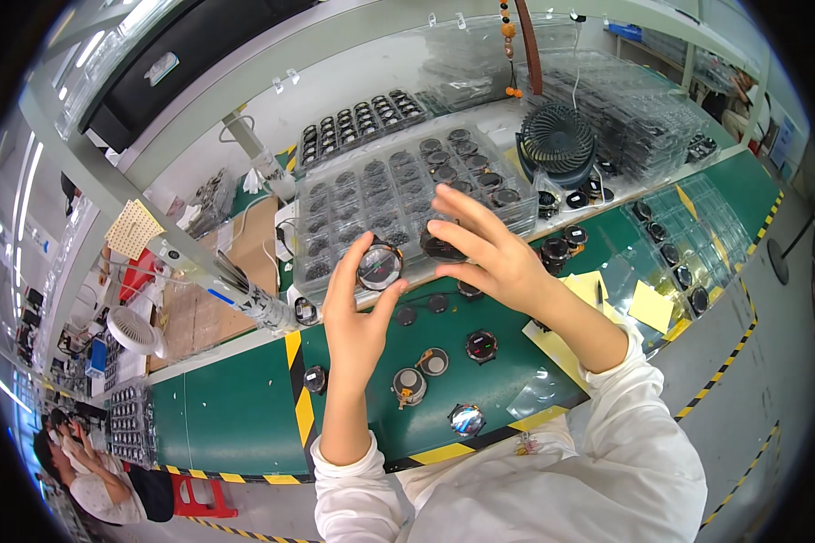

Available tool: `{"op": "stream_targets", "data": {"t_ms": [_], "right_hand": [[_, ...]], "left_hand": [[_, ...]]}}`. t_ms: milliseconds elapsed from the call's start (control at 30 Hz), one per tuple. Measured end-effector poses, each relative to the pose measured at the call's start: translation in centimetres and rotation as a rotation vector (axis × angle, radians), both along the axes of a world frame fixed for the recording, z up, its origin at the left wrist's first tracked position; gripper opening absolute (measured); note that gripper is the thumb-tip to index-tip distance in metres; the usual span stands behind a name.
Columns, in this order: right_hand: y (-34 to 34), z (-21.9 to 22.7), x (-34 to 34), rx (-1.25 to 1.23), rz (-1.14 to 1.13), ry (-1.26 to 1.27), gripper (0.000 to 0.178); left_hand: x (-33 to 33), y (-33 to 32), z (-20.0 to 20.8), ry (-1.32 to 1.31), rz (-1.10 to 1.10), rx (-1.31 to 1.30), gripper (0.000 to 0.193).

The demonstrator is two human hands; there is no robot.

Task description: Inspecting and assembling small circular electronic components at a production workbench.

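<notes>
Between the thumb and fingers of my left hand (349, 330) is a round watch case (379, 268) with a shiny dark face, held above the green bench. My right hand (498, 258) is closed around a second dark round watch part (440, 244), partly hidden by the fingers. Both hands are raised at the front edge of a transparent compartment tray (380, 195) holding several dark round parts. Below them on the bench lie a dark watch (481, 346), two grey round parts, one of them a disc (434, 362), and a watch with a reflective face (467, 419).
A dark round fan (558, 145) stands behind the right hand, near stacked transparent trays (634, 113). Yellow paper sheets (651, 307) lie to the right, beside a tray of watches (675, 249). A metal post (190, 249) rises at left. Another person (100, 475) sits far left.
</notes>
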State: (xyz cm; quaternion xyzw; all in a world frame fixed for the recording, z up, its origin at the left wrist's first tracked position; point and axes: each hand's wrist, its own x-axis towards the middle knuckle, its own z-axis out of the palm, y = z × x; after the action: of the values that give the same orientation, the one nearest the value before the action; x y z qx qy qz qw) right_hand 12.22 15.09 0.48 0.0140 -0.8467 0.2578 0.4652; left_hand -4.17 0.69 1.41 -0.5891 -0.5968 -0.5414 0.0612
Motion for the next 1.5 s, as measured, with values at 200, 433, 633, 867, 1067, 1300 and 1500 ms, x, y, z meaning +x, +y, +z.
{"op": "stream_targets", "data": {"t_ms": [200, 433, 633, 867, 1067, 1300, 1500], "right_hand": [[0.2, 0.6, -0.2, 0.291, -0.285, 0.141, 0.063], [0.0, 0.7, 0.3, 0.359, -0.412, 0.146, 0.058], [-0.3, 0.8, 0.3, 0.34, -0.413, 0.144, 0.055], [-0.3, 0.7, 0.3, 0.343, -0.419, 0.132, 0.055], [-0.4, 0.7, 0.4, 0.355, -0.432, 0.123, 0.054], [-0.3, 0.5, 0.2, 0.376, -0.441, 0.12, 0.058], [-0.4, 0.5, 0.3, 0.38, -0.449, 0.119, 0.057]], "left_hand": [[-0.6, 0.2, -0.7, -0.639, -0.402, -0.2, 0.069], [-0.4, -0.3, 0.1, -0.761, -0.47, -0.287, 0.051], [-0.9, -0.5, -0.1, -0.71, -0.409, -0.303, 0.05], [-0.5, -0.4, 0.1, -0.677, -0.432, -0.263, 0.05], [-0.3, -0.6, 0.4, -0.671, -0.449, -0.297, 0.052], [-0.2, -0.5, 0.3, -0.647, -0.476, -0.258, 0.051], [-0.1, -0.7, 0.6, -0.641, -0.48, -0.243, 0.048]]}}
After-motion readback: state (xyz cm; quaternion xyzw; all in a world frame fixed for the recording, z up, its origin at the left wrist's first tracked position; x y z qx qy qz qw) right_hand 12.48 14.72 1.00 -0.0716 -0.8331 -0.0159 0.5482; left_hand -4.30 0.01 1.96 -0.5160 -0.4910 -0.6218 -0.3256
